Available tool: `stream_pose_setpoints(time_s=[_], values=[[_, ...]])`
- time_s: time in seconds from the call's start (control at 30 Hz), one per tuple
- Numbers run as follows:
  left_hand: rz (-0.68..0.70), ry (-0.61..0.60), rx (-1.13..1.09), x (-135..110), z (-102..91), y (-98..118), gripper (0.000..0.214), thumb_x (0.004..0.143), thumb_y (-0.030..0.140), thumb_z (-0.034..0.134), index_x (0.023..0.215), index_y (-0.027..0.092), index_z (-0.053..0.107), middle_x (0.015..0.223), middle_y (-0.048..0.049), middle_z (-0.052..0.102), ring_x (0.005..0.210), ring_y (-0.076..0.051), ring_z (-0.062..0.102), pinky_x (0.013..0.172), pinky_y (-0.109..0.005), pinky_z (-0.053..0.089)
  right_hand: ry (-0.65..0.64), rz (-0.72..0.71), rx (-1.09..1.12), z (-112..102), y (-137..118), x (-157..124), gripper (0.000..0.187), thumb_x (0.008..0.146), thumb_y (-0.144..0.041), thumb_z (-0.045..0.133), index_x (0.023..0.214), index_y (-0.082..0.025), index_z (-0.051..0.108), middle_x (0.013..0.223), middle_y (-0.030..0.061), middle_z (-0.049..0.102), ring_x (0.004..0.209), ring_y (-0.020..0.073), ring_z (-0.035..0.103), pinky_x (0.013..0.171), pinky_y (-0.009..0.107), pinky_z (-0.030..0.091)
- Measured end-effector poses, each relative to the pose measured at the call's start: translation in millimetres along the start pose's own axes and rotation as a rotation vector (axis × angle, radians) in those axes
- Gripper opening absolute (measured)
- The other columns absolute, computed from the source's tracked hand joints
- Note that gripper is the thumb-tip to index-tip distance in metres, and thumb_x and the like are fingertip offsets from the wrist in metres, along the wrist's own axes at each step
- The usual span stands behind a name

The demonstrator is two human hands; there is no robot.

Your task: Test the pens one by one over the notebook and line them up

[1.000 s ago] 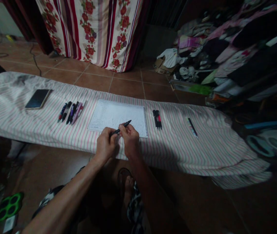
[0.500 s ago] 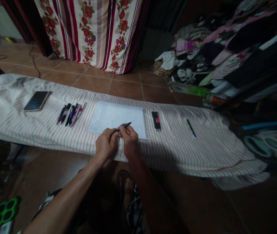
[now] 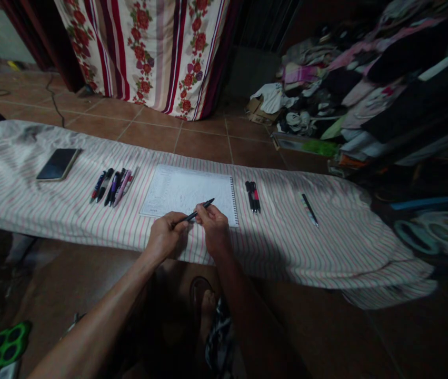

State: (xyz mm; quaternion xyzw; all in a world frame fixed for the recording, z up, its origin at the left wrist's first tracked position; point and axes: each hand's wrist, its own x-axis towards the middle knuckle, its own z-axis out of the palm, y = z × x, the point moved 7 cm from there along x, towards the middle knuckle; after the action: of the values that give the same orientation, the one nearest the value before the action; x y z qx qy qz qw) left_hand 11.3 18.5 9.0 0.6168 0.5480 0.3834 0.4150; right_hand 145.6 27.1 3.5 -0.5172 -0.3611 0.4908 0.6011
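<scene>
A dark pen (image 3: 192, 215) is held between my two hands over the front edge of a spiral notebook (image 3: 192, 184). My left hand (image 3: 165, 231) is closed around the pen's lower left end. Nearer the upper right end, my right hand (image 3: 212, 223) pinches it between thumb and fingers, and its tip points up and right. The notebook lies open at a page with faint marks, its coil along the right side. To its left lies a group of several pens (image 3: 112, 187); on its right sits a smaller cluster of black and red pens (image 3: 253, 197).
A striped cloth (image 3: 287, 237) covers the long, narrow surface. On it lie a phone (image 3: 58, 164) at the left and a single dark and white pen (image 3: 309, 210) at the right. Beyond are a floral curtain (image 3: 145, 52) and heaped clothes (image 3: 326, 95).
My hands have moved slightly apart along the pen, the left one to the left and the right one to the right. More of the pen's middle now shows between them.
</scene>
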Motion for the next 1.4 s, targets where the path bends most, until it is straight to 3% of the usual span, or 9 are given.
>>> stream_pose_setpoints(time_s=[0.2,0.33,0.47,0.6,0.73,0.93,1.1,1.27,1.4], values=[[0.141,0.148,0.398,-10.7,-4.7,28.7,0.014,0.080,0.021,0.045,0.090,0.017,0.053,0.092,-0.0062,0.056,0.081,-0.020,0.057,0.071,-0.032,0.045,0.033,0.002,0.062,1.5,2.1,-3.7,0.022,0.068,-0.038,0.064,0.070,-0.017,0.058,0.058,-0.0048,0.051,0.054,0.0084,0.043,0.055,0.023,0.035],[0.183,0.128,0.410,-12.5,0.5,39.0,0.021,0.079,0.021,0.046,0.099,0.019,0.051,0.095,-0.0055,0.053,0.085,-0.019,0.056,0.072,-0.032,0.046,0.020,0.016,0.133,2.3,-0.3,-3.8,0.021,0.066,-0.037,0.065,0.069,-0.017,0.057,0.061,-0.0043,0.052,0.055,0.0080,0.043,0.055,0.023,0.035],[0.163,0.122,0.288,-9.3,1.1,32.9,0.034,0.080,0.024,0.046,0.112,0.017,0.054,0.107,-0.0089,0.050,0.093,-0.019,0.056,0.085,-0.035,0.045,0.032,0.053,0.190,-0.4,-0.2,-1.4,0.024,0.062,-0.038,0.067,0.068,-0.017,0.057,0.064,-0.0035,0.053,0.057,0.0082,0.043,0.056,0.023,0.035],[0.134,0.064,0.208,-2.5,0.6,18.9,0.024,0.080,0.020,0.044,0.091,0.016,0.065,0.099,-0.0074,0.054,0.087,-0.017,0.057,0.084,-0.033,0.046,0.007,0.044,0.153,0.7,0.2,-0.9,0.023,0.064,-0.037,0.066,0.071,-0.017,0.058,0.064,-0.0035,0.054,0.057,0.0085,0.043,0.057,0.023,0.036],[0.143,0.097,0.176,-3.7,-2.0,17.4,0.017,0.078,0.017,0.047,0.084,0.019,0.063,0.090,-0.0039,0.058,0.086,-0.017,0.057,0.081,-0.031,0.046,-0.012,0.035,0.094,3.7,3.1,-3.3,0.021,0.067,-0.038,0.063,0.072,-0.018,0.058,0.062,-0.0039,0.052,0.056,0.0088,0.043,0.056,0.023,0.036],[0.211,0.232,0.384,-14.1,-6.2,32.6,0.012,0.078,0.016,0.047,0.088,0.017,0.054,0.094,-0.0062,0.055,0.084,-0.018,0.056,0.071,-0.028,0.045,-0.013,0.025,0.121,9.8,4.4,-7.6,0.021,0.067,-0.037,0.065,0.071,-0.017,0.058,0.061,-0.0043,0.051,0.057,0.0084,0.044,0.056,0.023,0.037],[0.178,0.157,0.643,-12.3,0.4,34.5,0.020,0.084,0.030,0.046,0.102,0.025,0.055,0.104,-0.0045,0.060,0.074,-0.017,0.059,0.055,-0.025,0.037,0.007,0.034,0.185,5.3,4.7,-4.3,0.021,0.064,-0.036,0.067,0.071,-0.017,0.058,0.062,-0.0041,0.052,0.057,0.0082,0.045,0.056,0.022,0.038],[0.057,0.084,0.484,-7.1,2.4,29.5,0.026,0.085,0.041,0.045,0.102,0.025,0.055,0.080,-0.0014,0.065,0.073,-0.019,0.061,0.059,-0.025,0.038,-0.002,0.047,0.171,0.8,5.4,-0.3,0.022,0.063,-0.038,0.066,0.070,-0.018,0.058,0.064,-0.0035,0.053,0.058,0.0093,0.046,0.058,0.023,0.039],[0.067,0.063,0.331,-1.6,0.3,22.2,0.022,0.084,0.028,0.043,0.093,0.021,0.062,0.085,-0.0038,0.063,0.081,-0.018,0.060,0.071,-0.028,0.043,-0.016,0.060,0.156,-0.5,7.6,0.9,0.021,0.064,-0.038,0.066,0.070,-0.019,0.059,0.065,-0.0031,0.055,0.058,0.0096,0.047,0.059,0.024,0.039]])
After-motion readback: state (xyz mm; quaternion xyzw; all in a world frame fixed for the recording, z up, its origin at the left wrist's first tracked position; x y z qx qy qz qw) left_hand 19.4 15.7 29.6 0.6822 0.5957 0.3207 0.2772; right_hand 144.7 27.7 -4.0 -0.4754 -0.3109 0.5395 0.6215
